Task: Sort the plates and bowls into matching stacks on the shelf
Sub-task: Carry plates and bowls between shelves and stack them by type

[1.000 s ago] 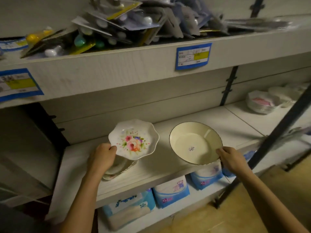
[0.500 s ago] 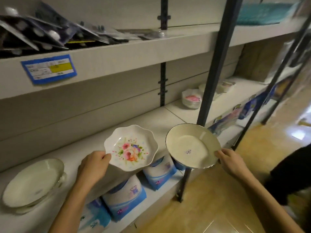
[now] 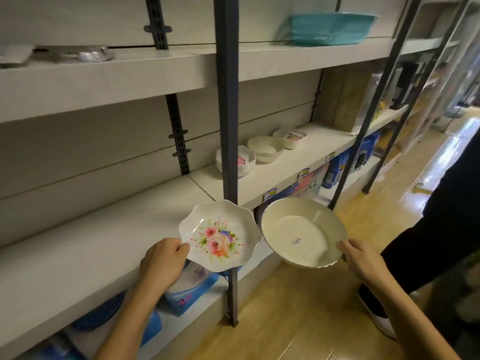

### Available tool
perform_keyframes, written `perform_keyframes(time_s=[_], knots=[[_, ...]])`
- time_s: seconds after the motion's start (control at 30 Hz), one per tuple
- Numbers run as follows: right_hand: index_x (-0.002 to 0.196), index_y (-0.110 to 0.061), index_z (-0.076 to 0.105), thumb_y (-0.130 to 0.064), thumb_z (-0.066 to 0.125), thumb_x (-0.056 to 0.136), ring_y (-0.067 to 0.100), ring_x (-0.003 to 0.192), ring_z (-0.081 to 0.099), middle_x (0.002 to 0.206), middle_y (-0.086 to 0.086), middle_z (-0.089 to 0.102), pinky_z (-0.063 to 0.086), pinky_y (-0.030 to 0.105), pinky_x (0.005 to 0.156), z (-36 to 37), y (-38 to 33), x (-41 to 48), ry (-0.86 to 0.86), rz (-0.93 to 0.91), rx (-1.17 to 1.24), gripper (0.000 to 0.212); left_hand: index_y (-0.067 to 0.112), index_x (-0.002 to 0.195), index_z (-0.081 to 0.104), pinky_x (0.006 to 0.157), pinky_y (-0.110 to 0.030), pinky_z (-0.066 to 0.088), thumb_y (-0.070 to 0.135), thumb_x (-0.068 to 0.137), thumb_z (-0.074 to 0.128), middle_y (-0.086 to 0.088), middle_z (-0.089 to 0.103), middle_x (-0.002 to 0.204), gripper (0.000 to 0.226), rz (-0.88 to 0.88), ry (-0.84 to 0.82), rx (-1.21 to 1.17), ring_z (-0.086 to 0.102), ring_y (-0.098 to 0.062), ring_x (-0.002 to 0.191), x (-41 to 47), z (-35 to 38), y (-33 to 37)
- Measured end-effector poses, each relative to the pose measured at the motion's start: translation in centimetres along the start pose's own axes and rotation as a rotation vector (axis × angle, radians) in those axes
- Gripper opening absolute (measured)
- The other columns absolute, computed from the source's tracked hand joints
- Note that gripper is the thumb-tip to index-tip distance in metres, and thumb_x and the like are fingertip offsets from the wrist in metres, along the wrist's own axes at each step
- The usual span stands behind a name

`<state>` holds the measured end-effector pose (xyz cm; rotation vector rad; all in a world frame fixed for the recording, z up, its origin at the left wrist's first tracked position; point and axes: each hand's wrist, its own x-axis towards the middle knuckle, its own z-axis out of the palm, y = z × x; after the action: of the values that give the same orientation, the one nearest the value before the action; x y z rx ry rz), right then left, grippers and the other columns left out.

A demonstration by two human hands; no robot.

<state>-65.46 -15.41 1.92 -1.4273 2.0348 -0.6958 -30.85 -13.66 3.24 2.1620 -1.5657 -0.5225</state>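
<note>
Left hand (image 3: 162, 261) grips a scalloped floral plate (image 3: 220, 236); right hand (image 3: 363, 258) grips a plain cream bowl (image 3: 302, 231)

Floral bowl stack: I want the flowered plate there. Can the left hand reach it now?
Probably not directly: the upright post stands in front of the floral bowl stack, partly hiding it, and the left hand, holding the flowered plate, is well short of it.

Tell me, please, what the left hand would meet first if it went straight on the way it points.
Probably the dark upright post of the shelving: the left hand points up and right, its floral plate overlapping that post. Depth is unclear.
</note>
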Motion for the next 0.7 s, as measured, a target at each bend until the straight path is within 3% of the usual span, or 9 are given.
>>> perform_keyframes(time_s=[0.33, 0.57, 0.7], knots=[[0.06, -0.008, 0.052, -0.024, 0.044, 0.094, 0.021, 0.06, 0.046, 0.061, 0.005, 0.051, 0.035, 0.033, 0.062, -5.4, 4.3, 8.5, 0.048, 0.062, 0.1, 0.038, 0.009, 0.06, 0.05, 0.052, -0.025, 0.033, 0.022, 0.093, 0.043, -0.004, 0.055, 0.063, 0.036, 0.046, -0.013, -0.044, 0.046, -0.016, 0.056, 4.6, 5.8, 10.0], [0.06, -0.008, 0.044, -0.024, 0.043, 0.094, 0.022, 0.059, 0.039, 0.06, 0.009, 0.043, 0.03, 0.033, 0.061, -6.9, 4.6, 19.2, -0.002, 0.045, 0.087, 0.037, 0.016, 0.051, 0.041, 0.047, -0.024, 0.029, 0.02, 0.093, 0.044, -0.003, 0.047, 0.056, 0.042, -0.015, 0.045, -0.063, 0.044, -0.013, 0.052, 10.1, 8.5, 15.4], [0.063, -0.009, 0.053, -0.026, 0.043, 0.095, 0.021, 0.059, 0.044, 0.062, 0.008, 0.05, 0.037, 0.037, 0.058, -7.1, 3.5, 25.1, -0.053, -0.009, 0.037, 0.038, 0.015, 0.051, 0.041, 0.051, -0.028, 0.032, 0.022, 0.094, 0.043, -0.001, 0.046, 0.056, 0.043, -0.071, 0.081, -0.053, 0.046, -0.017, 0.056, 12.4, 10.0, 17.4]])
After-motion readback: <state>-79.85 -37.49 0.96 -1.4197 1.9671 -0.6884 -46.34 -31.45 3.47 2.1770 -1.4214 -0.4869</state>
